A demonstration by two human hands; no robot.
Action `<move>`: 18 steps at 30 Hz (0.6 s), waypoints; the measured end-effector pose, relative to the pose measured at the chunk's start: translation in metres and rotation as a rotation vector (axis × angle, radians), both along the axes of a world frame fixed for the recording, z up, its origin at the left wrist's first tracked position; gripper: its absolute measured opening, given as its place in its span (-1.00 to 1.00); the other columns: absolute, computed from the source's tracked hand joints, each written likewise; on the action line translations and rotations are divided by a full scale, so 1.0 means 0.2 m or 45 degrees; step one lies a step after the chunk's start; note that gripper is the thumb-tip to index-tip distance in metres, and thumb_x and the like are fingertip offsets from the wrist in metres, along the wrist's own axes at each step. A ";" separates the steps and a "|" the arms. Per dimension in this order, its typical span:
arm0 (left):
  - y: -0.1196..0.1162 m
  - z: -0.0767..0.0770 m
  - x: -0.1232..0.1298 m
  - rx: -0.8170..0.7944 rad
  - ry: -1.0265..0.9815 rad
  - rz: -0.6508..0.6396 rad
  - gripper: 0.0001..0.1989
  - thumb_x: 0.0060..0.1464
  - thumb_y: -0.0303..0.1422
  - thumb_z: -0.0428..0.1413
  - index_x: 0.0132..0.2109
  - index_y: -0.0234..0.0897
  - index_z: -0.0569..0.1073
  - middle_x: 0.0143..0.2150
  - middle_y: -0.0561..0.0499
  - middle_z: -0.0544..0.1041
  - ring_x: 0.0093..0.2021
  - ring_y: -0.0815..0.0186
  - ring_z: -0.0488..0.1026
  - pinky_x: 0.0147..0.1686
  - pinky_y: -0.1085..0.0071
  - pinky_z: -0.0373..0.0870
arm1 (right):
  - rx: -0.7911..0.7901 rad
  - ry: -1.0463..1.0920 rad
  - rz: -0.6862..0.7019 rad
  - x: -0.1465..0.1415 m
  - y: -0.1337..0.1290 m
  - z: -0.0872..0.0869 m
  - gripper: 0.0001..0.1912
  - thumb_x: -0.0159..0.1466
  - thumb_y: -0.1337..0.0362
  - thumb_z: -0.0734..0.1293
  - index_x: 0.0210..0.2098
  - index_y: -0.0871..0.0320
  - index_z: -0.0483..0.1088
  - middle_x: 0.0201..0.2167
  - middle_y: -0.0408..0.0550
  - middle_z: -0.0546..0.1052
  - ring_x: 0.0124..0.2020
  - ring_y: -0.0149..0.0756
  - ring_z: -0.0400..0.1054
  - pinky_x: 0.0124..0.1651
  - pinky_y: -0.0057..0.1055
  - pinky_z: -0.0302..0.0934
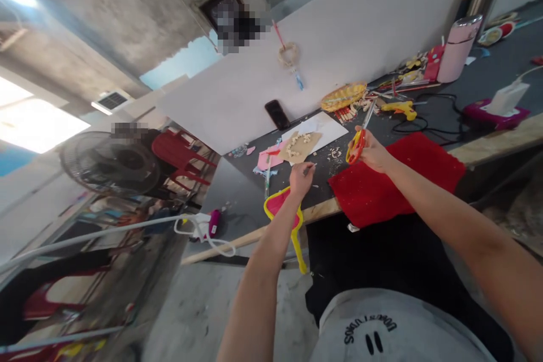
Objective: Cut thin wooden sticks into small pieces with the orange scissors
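Observation:
My right hand (372,151) is closed around the orange-and-yellow handles of a pair of scissors (357,144), whose metal blades point up and away. My left hand (301,179) hovers low over the table's front part, fingertips pinched together; what they hold, if anything, is too small to make out. Just beyond it lies a piece of brown paper (311,141) bearing a curved row of small pale pieces (292,150). White paper (333,129) is under it, with pink paper (265,159) to the left. Small pale scraps (335,154) are scattered between my hands.
A red cloth (407,172) hangs over the front edge. Below my left wrist is a yellow-rimmed pink paddle-shaped thing (282,203). Farther back are a phone (277,114), a yellow basket (343,96), a yellow glue gun (401,108) with cord, and a pink flask (460,51).

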State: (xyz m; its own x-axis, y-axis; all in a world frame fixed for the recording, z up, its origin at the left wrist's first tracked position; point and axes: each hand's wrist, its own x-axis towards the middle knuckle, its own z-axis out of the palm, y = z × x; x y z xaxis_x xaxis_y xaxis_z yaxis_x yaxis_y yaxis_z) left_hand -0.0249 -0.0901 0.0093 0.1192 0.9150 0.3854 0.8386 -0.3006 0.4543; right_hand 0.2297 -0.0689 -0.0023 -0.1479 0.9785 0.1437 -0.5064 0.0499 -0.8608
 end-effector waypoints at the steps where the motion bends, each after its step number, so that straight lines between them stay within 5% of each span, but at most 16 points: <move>1: 0.00 0.00 0.00 -0.005 -0.037 0.011 -0.85 0.14 -0.32 0.08 -0.26 -0.22 0.55 -0.19 -0.05 0.62 -0.11 0.20 0.49 -0.03 0.25 0.38 | 0.018 -0.041 -0.008 0.00 0.00 0.00 -0.12 -0.12 0.34 0.46 0.14 -0.06 0.05 -0.41 -0.35 0.41 -0.49 -0.45 0.33 -0.42 -0.42 0.32; 7: 0.04 0.03 0.02 -0.043 -0.417 0.066 -0.75 0.14 -0.24 0.03 -0.20 -0.28 0.53 -0.30 0.00 0.61 -0.28 0.29 0.50 -0.25 0.39 0.40 | 0.377 -0.757 -0.242 -0.01 -0.01 0.04 -0.54 0.13 0.05 0.36 -0.05 0.09 0.24 -0.54 -0.32 0.27 -0.56 -0.45 0.17 -0.43 -0.43 0.19; 12: 0.07 0.06 0.12 -0.136 -0.839 0.046 -0.72 0.08 -0.19 0.06 -0.22 -0.30 0.52 -0.37 0.01 0.58 -0.44 0.35 0.41 -0.46 0.47 0.31 | 0.548 -1.194 -0.238 0.00 -0.04 0.08 -0.54 0.05 0.05 0.44 -0.15 0.11 0.31 -0.41 -0.20 0.36 -0.37 -0.33 0.27 -0.23 -0.35 0.22; 18: 0.09 0.06 0.21 -0.229 -1.215 0.003 -0.73 -0.04 -0.19 0.18 -0.29 -0.32 0.53 -0.43 0.01 0.54 -0.47 0.38 0.35 -0.49 0.50 0.23 | 0.703 -1.586 -0.124 -0.02 -0.07 0.09 -0.42 0.07 0.04 0.44 0.01 0.12 0.31 -0.24 -0.04 0.40 -0.22 -0.21 0.31 -0.09 -0.25 0.26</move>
State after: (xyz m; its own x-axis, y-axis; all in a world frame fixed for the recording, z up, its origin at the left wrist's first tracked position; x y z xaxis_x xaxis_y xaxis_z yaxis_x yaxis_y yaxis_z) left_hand 0.0167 -0.0714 0.0210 -0.1729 0.9696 0.1732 0.0938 -0.1589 0.9828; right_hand 0.2251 -0.0831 0.0149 -0.4001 0.8514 0.3391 0.6082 0.5235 -0.5967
